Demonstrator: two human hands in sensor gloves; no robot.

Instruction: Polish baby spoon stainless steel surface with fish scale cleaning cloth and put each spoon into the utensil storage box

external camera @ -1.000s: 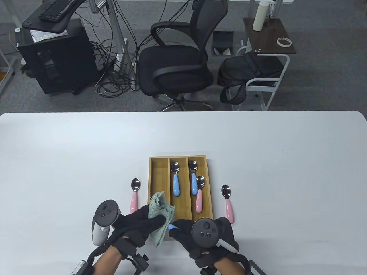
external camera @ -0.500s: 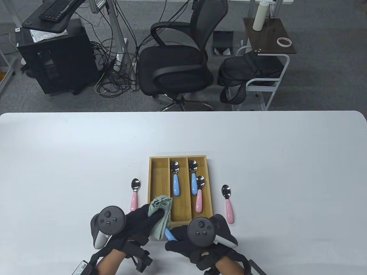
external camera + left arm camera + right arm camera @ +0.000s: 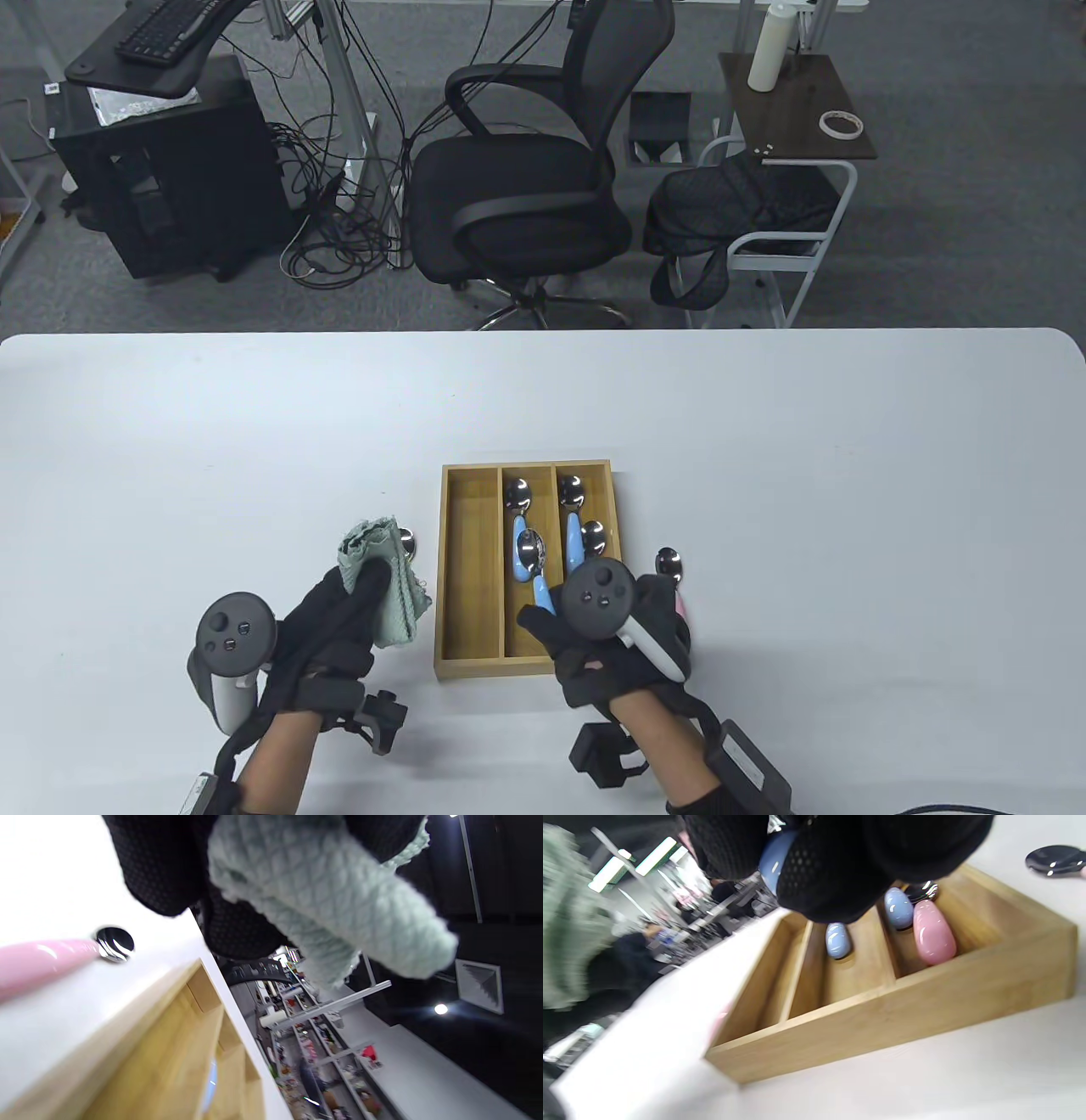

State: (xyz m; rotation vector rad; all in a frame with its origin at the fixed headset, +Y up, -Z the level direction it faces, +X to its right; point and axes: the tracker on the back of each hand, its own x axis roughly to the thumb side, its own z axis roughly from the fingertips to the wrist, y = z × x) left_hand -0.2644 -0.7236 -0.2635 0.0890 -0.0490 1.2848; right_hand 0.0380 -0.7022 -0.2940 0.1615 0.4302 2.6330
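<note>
Table view, left to right: our left hand holds the bunched green cloth, fingers curled round it, near the counter's front edge, beside the wooden box. Our right hand pinches a blue-handled spoon over the middle compartment, its long axis tilted, bowl pointing away toward the far edge. Only the right wrist view shows the pink handle lying in the right compartment.

The utensil storage box is sitting on the table. Two spoons are lying in its right compartment, one in the middle. Single spoons are lying left and right, apparently untouched.
</note>
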